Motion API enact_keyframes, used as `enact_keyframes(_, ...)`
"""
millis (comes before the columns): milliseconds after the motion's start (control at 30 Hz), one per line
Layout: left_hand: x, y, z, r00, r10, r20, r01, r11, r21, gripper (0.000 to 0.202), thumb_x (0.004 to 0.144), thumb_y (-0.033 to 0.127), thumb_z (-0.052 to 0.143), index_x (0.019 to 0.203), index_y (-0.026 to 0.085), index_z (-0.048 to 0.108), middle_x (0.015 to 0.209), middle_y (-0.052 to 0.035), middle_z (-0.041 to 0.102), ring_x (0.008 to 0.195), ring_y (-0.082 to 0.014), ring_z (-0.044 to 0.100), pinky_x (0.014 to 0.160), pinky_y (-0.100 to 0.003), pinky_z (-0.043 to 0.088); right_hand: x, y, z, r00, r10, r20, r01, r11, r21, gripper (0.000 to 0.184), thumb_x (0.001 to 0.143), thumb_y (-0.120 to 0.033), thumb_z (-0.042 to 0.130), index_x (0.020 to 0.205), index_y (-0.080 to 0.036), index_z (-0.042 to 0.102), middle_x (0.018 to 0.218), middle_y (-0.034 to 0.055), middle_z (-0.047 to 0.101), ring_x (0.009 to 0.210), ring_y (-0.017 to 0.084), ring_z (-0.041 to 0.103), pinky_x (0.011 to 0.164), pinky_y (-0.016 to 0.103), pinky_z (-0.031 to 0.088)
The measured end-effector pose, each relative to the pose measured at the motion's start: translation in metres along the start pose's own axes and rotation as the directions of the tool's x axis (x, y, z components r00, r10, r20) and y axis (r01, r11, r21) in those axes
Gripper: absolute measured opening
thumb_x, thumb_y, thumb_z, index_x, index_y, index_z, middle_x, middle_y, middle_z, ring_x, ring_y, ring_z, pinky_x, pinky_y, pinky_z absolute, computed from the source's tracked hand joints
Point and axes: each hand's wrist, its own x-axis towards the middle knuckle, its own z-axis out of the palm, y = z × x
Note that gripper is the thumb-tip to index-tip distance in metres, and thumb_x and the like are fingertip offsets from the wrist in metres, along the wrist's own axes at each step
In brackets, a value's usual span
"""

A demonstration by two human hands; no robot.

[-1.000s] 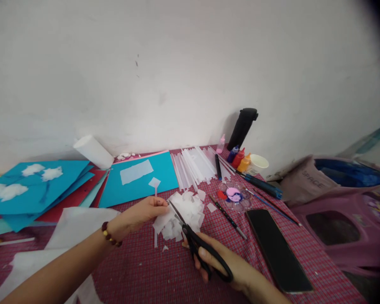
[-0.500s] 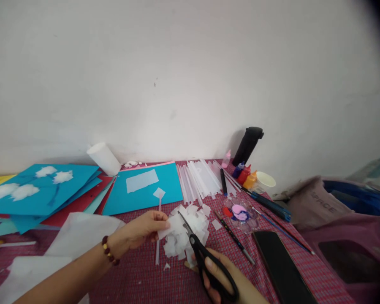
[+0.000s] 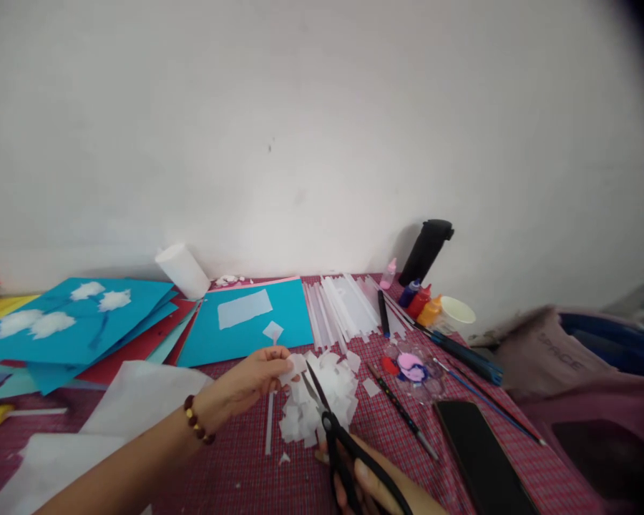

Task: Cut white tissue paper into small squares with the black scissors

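Note:
Between thumb and fingers, my left hand [image 3: 262,375] pinches a small piece of white paper [image 3: 295,368]. My right hand [image 3: 373,472] is wrapped round the handles of black scissors [image 3: 330,422]. Their blades are parted and point away from me, with the tips close to the held paper. Below the blades lies a heap of white paper pieces [image 3: 300,422]. Beside it, under my left hand, a thin white strip [image 3: 269,429] lies on the checked tablecloth [image 3: 215,472].
At left lie blue sheets with white tufts [image 3: 134,325] and white paper sheets [image 3: 139,393]. A blue sheet [image 3: 204,343], a paper roll [image 3: 185,272] and white strips [image 3: 348,307] lie behind. At right are a paint palette [image 3: 432,375], paint bottles [image 3: 419,300] and a phone [image 3: 477,458].
The scissors' blades have opened wider and their tips have shifted slightly. My left hand has moved a little up and right with the paper. The view has shifted slightly.

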Motion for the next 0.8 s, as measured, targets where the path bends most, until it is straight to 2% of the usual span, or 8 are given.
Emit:
enact_keyframes(67,-0.001,-0.006,0.002,0.998,-0.039,0.054,0.037,0.998,0.048,0.025,0.064,0.03,0.076,0.069,0.017,0.055,0.062,0.0042,0.056,0.056,-0.0105,0.052,0.063,-0.027,0.043,0.003,0.001,-0.001,0.997,-0.044,0.06,0.045,0.999,-0.014,0.056,0.087,-0.061,0.05,0.127,-0.022,0.054,0.088,0.0056,0.06,0.07,0.016,0.057,0.063,0.025,0.044)
enact_keyframes(200,0.001,-0.016,0.003,0.993,-0.061,0.105,0.043,0.986,0.162,0.022,0.065,0.026,0.072,0.064,0.017,0.051,0.06,0.0027,0.057,0.056,-0.0114,0.051,0.056,-0.024,0.037,0.008,0.003,-0.005,0.989,-0.089,0.117,0.1,0.991,-0.093,0.06,0.091,-0.059,0.047,0.136,-0.021,0.044,0.09,0.005,0.058,0.067,0.012,0.056,0.06,0.023,0.04)
enact_keyframes(433,0.005,-0.018,0.007,0.996,-0.003,0.089,-0.021,0.964,0.267,0.02,0.066,0.023,0.065,0.061,0.018,0.047,0.056,0.005,0.052,0.052,-0.0091,0.042,0.052,-0.022,0.029,0.008,0.003,-0.003,0.993,-0.084,0.08,0.096,0.983,-0.158,0.059,0.091,-0.058,0.047,0.136,-0.02,0.043,0.087,0.0037,0.056,0.063,0.011,0.054,0.06,0.025,0.042)
enact_keyframes(533,0.006,-0.016,0.008,0.995,-0.002,0.095,-0.026,0.957,0.289,0.02,0.067,0.023,0.063,0.06,0.019,0.046,0.054,0.0057,0.051,0.05,-0.0084,0.04,0.051,-0.022,0.028,0.009,0.004,-0.002,0.995,-0.084,0.058,0.09,0.988,-0.121,0.059,0.09,-0.058,0.048,0.134,-0.018,0.044,0.085,0.0035,0.056,0.061,0.01,0.053,0.058,0.024,0.041)
enact_keyframes(800,0.009,-0.017,0.01,0.995,-0.003,0.096,-0.022,0.965,0.262,0.019,0.067,0.024,0.065,0.06,0.018,0.048,0.053,0.0057,0.052,0.05,-0.0087,0.043,0.051,-0.022,0.031,0.012,0.004,0.004,0.996,-0.088,-0.019,0.087,0.994,-0.059,0.054,0.086,-0.061,0.053,0.114,-0.014,0.054,0.077,0.0007,0.054,0.051,0.005,0.047,0.048,0.017,0.037)
